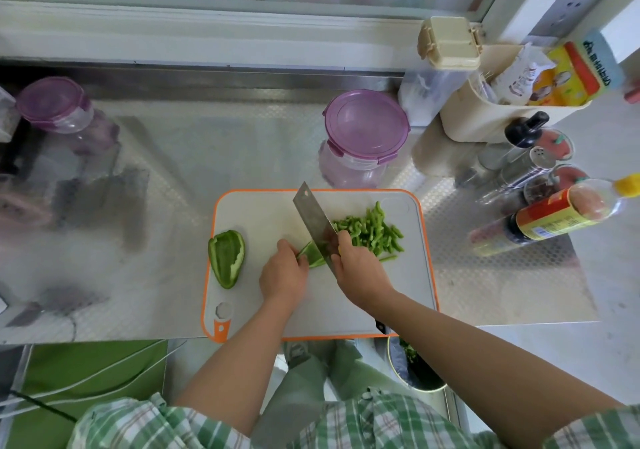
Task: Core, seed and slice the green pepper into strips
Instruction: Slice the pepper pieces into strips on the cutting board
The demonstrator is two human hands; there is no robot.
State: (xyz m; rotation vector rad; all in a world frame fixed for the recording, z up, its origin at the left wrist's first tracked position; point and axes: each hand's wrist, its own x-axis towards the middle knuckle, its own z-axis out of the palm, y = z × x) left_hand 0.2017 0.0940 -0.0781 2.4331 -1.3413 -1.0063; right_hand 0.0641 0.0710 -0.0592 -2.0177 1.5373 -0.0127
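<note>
A white cutting board with an orange rim lies on the steel counter. My left hand holds down a small piece of green pepper with curled fingers. My right hand grips the handle of a cleaver, whose blade edge rests on that piece. A pile of green pepper strips lies to the right of the blade. A hollowed pepper half lies cut side up at the board's left edge.
A purple-lidded clear jar stands just behind the board, another at the far left. Sauce bottles and shakers crowd the right. A cream caddy with packets sits at the back right. A bin stands below the counter edge.
</note>
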